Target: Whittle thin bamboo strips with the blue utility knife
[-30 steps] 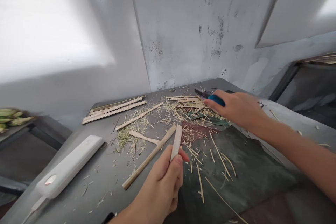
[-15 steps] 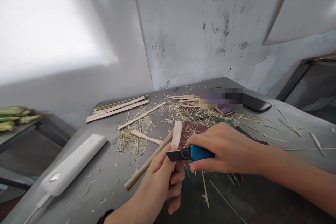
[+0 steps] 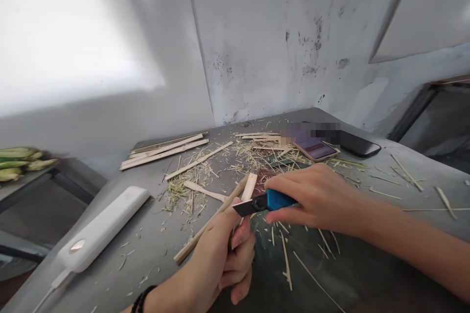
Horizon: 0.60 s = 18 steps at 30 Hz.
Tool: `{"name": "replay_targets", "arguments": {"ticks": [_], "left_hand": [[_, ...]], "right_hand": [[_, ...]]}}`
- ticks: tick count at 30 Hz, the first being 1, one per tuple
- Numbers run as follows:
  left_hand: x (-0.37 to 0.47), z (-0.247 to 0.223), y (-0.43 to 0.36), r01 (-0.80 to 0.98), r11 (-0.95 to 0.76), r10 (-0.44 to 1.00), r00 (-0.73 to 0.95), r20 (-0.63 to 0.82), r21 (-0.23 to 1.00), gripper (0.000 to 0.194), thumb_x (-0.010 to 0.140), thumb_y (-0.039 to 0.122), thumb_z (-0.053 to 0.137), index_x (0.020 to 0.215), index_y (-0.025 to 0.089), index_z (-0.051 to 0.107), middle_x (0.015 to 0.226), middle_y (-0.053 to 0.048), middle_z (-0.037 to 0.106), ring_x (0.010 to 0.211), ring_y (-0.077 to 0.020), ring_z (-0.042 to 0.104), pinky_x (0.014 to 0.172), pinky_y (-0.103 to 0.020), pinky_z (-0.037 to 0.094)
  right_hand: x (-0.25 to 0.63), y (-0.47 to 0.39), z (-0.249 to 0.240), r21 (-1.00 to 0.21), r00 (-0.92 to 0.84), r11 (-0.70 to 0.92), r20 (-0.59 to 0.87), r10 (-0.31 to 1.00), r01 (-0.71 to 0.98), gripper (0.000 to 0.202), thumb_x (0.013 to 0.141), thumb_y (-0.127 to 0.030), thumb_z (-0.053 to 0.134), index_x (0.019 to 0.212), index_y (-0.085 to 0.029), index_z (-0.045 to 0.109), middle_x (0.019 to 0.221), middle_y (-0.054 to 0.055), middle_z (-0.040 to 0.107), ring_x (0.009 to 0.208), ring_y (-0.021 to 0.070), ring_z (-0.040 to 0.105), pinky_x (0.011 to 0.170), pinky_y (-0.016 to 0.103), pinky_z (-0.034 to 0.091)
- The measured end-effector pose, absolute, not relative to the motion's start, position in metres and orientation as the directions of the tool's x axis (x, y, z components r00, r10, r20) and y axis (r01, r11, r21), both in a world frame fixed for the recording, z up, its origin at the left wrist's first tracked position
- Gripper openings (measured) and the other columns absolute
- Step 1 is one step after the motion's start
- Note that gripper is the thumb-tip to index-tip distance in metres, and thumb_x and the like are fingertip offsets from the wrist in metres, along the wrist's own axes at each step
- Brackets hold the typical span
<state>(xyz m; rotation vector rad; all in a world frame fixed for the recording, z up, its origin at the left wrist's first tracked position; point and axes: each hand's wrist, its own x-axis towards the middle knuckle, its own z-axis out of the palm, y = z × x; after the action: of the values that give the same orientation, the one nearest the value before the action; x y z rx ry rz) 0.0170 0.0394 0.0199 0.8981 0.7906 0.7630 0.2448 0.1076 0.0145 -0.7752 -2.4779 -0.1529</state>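
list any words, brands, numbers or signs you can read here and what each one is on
No text can be read for certain.
Phone: its screen is lit, but anything on it is too small and blurred.
White device with a cable: a faint mark near its far end, too pale to make out.
Blue-handled knife: no legible lettering.

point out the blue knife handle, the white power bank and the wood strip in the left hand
blue knife handle [image 3: 279,199]: head view, middle of the grip
white power bank [image 3: 106,227]: head view, top face
wood strip [image 3: 250,187]: head view, flat upper end
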Motion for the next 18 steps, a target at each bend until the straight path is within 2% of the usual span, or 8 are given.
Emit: {"name": "replay_targets", "arguments": {"ticks": [3,6,9,12,14,18], "left_hand": [[0.017,0.020,0.039,-0.232,0.411,0.830,0.494,-0.257,0.882,0.036,0.103,0.042,0.040,0.071,0.025,0.042,0.048,0.011,0.026,0.035,-0.0055,0.012,0.035,-0.014,0.035],[0.017,0.016,0.033,-0.203,0.410,0.817,0.515,-0.259,0.889,0.048,0.105,0.056,0.039,0.069,0.025,0.040,0.045,0.012,0.025,0.034,-0.0054,0.013,0.036,-0.015,0.034],[0.019,0.011,0.028,-0.149,0.411,0.795,0.542,-0.273,0.900,0.057,0.105,0.065,0.039,0.066,0.025,0.038,0.041,0.011,0.024,0.032,-0.0047,0.014,0.036,-0.015,0.030],[0.020,0.009,0.029,-0.182,0.404,0.810,0.527,-0.258,0.896,0.057,0.103,0.067,0.042,0.066,0.024,0.039,0.043,0.011,0.025,0.033,-0.0047,0.015,0.037,-0.015,0.033],[0.020,0.009,0.033,-0.237,0.396,0.830,0.506,-0.236,0.887,0.055,0.104,0.065,0.042,0.068,0.024,0.041,0.045,0.011,0.026,0.033,-0.0051,0.017,0.037,-0.016,0.039],[0.018,0.010,0.039,-0.311,0.406,0.851,0.471,-0.232,0.860,0.051,0.108,0.059,0.036,0.072,0.023,0.044,0.047,0.012,0.028,0.034,-0.0048,0.017,0.037,-0.016,0.041]], "right_hand": [[0.246,0.109,0.015,0.014,-0.694,0.818,0.539,0.478,0.574,0.057,0.106,-0.069,0.039,0.096,-0.021,0.067,0.075,0.000,0.069,0.067,0.0155,0.064,0.056,0.033,0.025],[0.259,0.123,0.018,0.005,-0.608,0.738,0.571,0.552,0.674,0.058,0.105,-0.071,0.038,0.098,-0.021,0.067,0.071,0.000,0.068,0.061,0.0170,0.064,0.055,0.031,0.026],[0.282,0.147,0.024,-0.088,-0.374,0.528,0.607,0.701,0.845,0.062,0.102,-0.077,0.038,0.099,-0.021,0.065,0.062,0.001,0.064,0.053,0.0189,0.059,0.053,0.030,0.030],[0.293,0.158,0.027,-0.246,-0.235,0.441,0.577,0.782,0.863,0.060,0.104,-0.074,0.037,0.102,-0.021,0.064,0.057,0.000,0.062,0.050,0.0185,0.058,0.054,0.030,0.033],[0.286,0.153,0.024,-0.238,-0.296,0.501,0.574,0.764,0.832,0.059,0.104,-0.074,0.037,0.101,-0.021,0.064,0.060,0.000,0.065,0.053,0.0186,0.061,0.056,0.030,0.034],[0.257,0.123,0.012,-0.113,-0.578,0.723,0.524,0.626,0.681,0.061,0.104,-0.074,0.036,0.105,-0.021,0.065,0.065,-0.001,0.066,0.057,0.0185,0.063,0.058,0.031,0.030]]}}
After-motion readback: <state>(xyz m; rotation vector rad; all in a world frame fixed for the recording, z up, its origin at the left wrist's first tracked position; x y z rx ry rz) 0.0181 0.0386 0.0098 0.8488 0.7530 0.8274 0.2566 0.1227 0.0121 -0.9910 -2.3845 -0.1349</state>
